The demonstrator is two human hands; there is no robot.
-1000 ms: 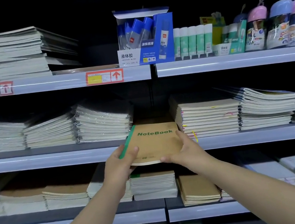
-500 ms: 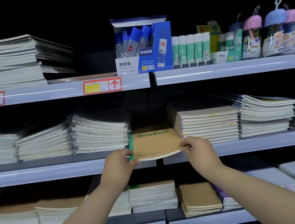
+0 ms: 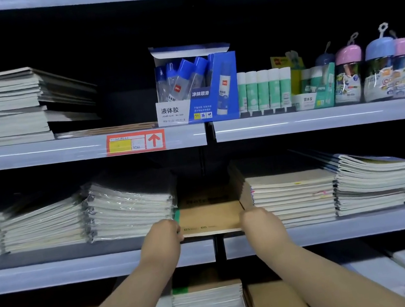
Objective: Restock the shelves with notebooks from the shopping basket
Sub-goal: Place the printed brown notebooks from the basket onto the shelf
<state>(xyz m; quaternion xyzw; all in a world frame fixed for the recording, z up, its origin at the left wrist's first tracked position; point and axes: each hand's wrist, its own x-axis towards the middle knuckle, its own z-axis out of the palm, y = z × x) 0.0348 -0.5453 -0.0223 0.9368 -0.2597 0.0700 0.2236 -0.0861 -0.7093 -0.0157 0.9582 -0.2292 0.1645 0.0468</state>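
1. A person is standing before pale grey metal store shelving, both bare forearms reaching up from the bottom of the view toward the middle shelf (image 3: 81, 268).
2. A flat brown kraft-paper notebook with a green spine strip (image 3: 208, 218) is lying just below the centre of the view, at 6 o'clock. It is sitting in a narrow gap on the middle shelf.
3. A second ago this notebook was tilting in the air in front of the shelf, its green title fully lit. Now it is lying level and going deep into the gap, the title sinking into shadow. Only its near edge is showing at the shelf lip.
4. The left hand (image 3: 160, 237) is gripping the notebook's near left corner with curled fingers, at the notebook's 8 o'clock.
5. The right hand (image 3: 258, 224) is gripping the near right corner the same way, at 4 o'clock.
6. A plastic-wrapped stack of white notebooks (image 3: 127, 210) is flanking the gap at 9 o'clock, and a taller stack of cream-paged notebooks (image 3: 290, 200) is flanking it at 3 o'clock, both just beside the brown cover.
7. A blue cardboard box of liquid glue bottles (image 3: 198, 89) is standing one shelf up, at 12 o'clock.
8. Judging by this, the placement is nearly finishing: a last push and a release seem to be remaining. The shopping basket is not showing.
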